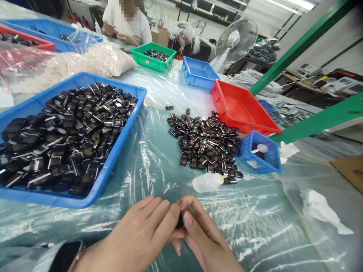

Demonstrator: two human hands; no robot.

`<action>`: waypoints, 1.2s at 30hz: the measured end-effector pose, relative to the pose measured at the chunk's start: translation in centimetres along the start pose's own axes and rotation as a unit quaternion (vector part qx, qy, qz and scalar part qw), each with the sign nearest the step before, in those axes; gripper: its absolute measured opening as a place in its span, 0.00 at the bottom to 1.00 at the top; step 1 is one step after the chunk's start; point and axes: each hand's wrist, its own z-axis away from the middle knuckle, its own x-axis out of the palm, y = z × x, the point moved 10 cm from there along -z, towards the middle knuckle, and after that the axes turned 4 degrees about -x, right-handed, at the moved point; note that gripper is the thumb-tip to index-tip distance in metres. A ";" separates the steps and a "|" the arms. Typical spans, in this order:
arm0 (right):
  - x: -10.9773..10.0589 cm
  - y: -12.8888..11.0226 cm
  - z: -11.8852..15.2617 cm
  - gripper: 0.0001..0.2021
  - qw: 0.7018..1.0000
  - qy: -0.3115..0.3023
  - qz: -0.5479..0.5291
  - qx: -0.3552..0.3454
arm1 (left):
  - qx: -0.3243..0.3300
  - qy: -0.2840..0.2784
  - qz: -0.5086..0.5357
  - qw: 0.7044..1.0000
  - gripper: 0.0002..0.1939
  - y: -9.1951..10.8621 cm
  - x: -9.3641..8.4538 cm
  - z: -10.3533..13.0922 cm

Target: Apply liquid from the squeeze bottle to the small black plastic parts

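Note:
My left hand (pixel 147 226) and my right hand (pixel 201 230) meet low in the middle of the head view. Between their fingers is a small dark plastic piece (pixel 180 221), mostly hidden by the fingers. Both hands are closed on it. Just beyond them, a translucent squeeze bottle (pixel 207 183) with a yellowish tip lies on its side. Behind the bottle spreads a loose pile of small glossy black plastic casings (pixel 207 141). At left, a large blue tray (pixel 119 151) is heaped with similar black casings.
Right of the pile stand a red tray (pixel 241 109) and a small blue bin (pixel 262 164) holding a white spoon. Farther back are a green tray (pixel 154 64), a blue tray (pixel 200 73) and a bag of pale parts (pixel 99 60). A person (pixel 127 22) sits opposite. Green posts (pixel 300 45) rise at right.

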 end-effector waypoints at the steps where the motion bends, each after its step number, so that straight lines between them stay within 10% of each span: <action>1: -0.2 -0.2 0.2 0.14 1.000 0.014 0.022 0.000 | 0.010 0.006 -0.026 1.000 0.15 0.2 -0.3 -0.1; 4: -1.1 -3.9 1.3 0.13 0.975 0.072 0.169 -0.122 | 0.025 0.041 -0.148 0.988 0.12 -0.2 -2.7 -0.6; 7: -2.0 -10.5 4.7 0.07 0.855 0.160 0.311 -0.383 | -0.086 0.076 -0.310 0.944 0.17 -3.9 -6.4 -1.2; 10: -4.9 -12.7 5.8 0.14 0.782 0.252 0.368 -0.436 | -0.219 0.075 -0.362 0.903 0.23 -7.6 -8.1 -1.0; 14: -7.8 -10.3 1.8 0.28 0.834 0.217 0.417 -0.288 | -0.123 0.023 -0.244 0.962 0.20 -5.2 -2.3 -2.3; 21: -8.1 -7.7 -0.2 0.10 0.869 0.152 0.438 -0.174 | -0.144 -0.021 -0.126 0.981 0.17 -5.7 6.1 -6.2; 36: -8.4 -7.5 0.0 0.12 0.874 0.129 0.447 -0.139 | -0.260 -0.096 0.126 0.953 0.12 -6.3 3.1 -1.6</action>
